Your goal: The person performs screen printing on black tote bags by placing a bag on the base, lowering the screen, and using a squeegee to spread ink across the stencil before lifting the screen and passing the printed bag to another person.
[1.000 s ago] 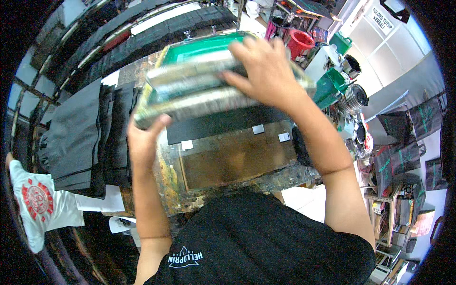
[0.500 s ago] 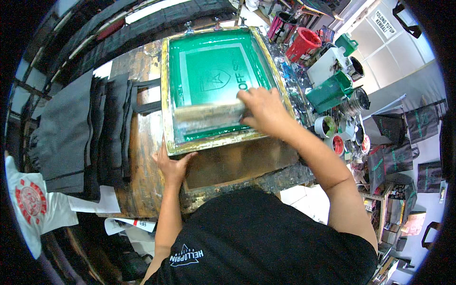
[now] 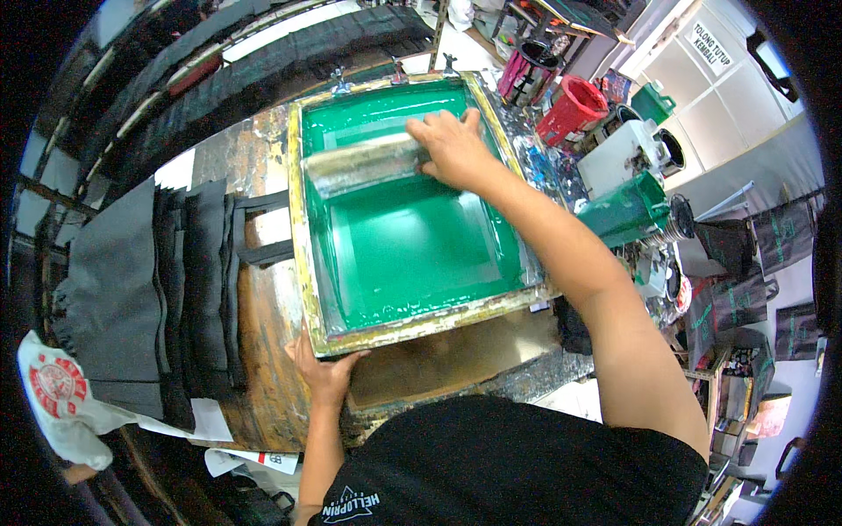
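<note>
A screen printing frame (image 3: pixel 303 254) with worn yellow edges lies on the workbench, its mesh (image 3: pixel 412 254) coated in wet green ink. My right hand (image 3: pixel 454 151) is closed on one end of a wide squeegee (image 3: pixel 360 167), which stands across the far half of the mesh. At the frame's near left corner, my left hand (image 3: pixel 324 373) grips the edge, thumb along the near side; some fingertips are hidden beneath. Black bag handles (image 3: pixel 265 254) stick out from under the frame's left side; whatever they join is covered.
Stacked black fabric bags (image 3: pixel 118 289) lie to the left on the wooden bench (image 3: pixel 267 351). Clamps (image 3: pixel 340 81) hold the frame's far edge. Along the right stand a red bucket (image 3: pixel 572 110), a green container (image 3: pixel 624 210) and several paint-stained tubs. Black bags hang on the right wall.
My right hand has moved the squeegee from the near part of the mesh to the far part. Ink now covers the design that showed before. My left hand stays at the corner.
</note>
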The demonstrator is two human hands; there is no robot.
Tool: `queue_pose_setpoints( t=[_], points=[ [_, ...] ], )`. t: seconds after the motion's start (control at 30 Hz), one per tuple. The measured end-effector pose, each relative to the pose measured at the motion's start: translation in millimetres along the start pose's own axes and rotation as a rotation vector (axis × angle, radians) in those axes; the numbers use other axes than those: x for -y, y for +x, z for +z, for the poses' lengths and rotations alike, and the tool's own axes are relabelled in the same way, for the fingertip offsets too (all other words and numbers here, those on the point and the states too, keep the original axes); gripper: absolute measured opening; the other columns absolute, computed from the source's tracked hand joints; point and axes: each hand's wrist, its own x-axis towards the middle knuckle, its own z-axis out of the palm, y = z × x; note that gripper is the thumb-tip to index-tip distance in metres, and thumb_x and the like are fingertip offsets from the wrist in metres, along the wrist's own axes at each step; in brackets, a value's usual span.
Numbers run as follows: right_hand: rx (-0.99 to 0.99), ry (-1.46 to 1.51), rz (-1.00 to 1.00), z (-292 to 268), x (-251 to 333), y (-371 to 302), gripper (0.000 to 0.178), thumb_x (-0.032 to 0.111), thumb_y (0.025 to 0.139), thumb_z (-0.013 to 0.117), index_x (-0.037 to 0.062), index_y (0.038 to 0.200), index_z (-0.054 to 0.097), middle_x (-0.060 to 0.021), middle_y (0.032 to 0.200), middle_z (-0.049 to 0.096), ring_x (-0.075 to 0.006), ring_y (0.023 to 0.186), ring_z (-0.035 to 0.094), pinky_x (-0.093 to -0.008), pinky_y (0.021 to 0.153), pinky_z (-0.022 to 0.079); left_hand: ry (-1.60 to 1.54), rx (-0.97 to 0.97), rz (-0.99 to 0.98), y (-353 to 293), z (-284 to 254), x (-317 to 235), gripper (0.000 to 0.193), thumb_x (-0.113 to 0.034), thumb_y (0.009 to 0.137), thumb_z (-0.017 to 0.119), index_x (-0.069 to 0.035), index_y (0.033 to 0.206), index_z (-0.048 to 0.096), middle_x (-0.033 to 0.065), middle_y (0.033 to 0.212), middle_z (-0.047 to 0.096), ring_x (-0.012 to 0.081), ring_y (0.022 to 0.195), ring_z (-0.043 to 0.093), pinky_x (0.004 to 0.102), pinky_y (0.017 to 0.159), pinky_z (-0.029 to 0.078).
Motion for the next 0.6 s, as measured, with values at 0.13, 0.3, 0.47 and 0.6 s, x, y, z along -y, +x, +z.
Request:
queue_pose_setpoints(
  t=[0.13,0.3,0.47,0.6],
  points=[
    [0.116,0.001,0.011,22,-39,69,0.068,0.029,0.074,0.087,0.0197,0.133,0.056,-0.0085,0.116,0.067,-0.0338,0.116,0.062,-0.0656,0.094,0.037,0.017,0.040,0.002,6,-3,-5,0.116,-0.051,0.049,0.098,0.007,0.140,0.055,0.0175,0.110,0.067,0.0366,0.098,0.056,0.0467,0.093,0.041],
    [0.232,-0.040,0.059,42,-66,136,0.078,0.038,0.075,0.091,0.0191,0.140,0.052,-0.0080,0.123,0.069,-0.0332,0.122,0.062,-0.0706,0.096,0.035,0.150,0.090,-0.025,3,-11,-5,0.101,-0.048,0.046,0.102,0.002,0.125,0.064,0.0195,0.120,0.056,0.0400,0.113,0.052,0.0520,0.098,0.042],
    [0.279,0.005,0.010,40,-89,154,0.073,0.037,0.075,0.091,0.0180,0.135,0.054,-0.0090,0.120,0.070,-0.0356,0.119,0.064,-0.0724,0.094,0.037,0.243,0.081,-0.024,19,-15,-17,0.115,-0.071,0.044,0.092,-0.009,0.138,0.066,0.0091,0.098,0.046,0.0304,0.099,0.047,0.0455,0.091,0.036],
    [0.135,-0.019,0.046,39,-81,140,0.066,0.030,0.079,0.084,0.0205,0.137,0.055,-0.0082,0.121,0.069,-0.0334,0.123,0.063,-0.0699,0.103,0.036,0.349,0.117,0.170,64,-39,-32,0.117,-0.072,0.049,0.090,-0.009,0.143,0.063,0.0113,0.100,0.048,0.0320,0.099,0.048,0.0477,0.094,0.037]
  ],
)
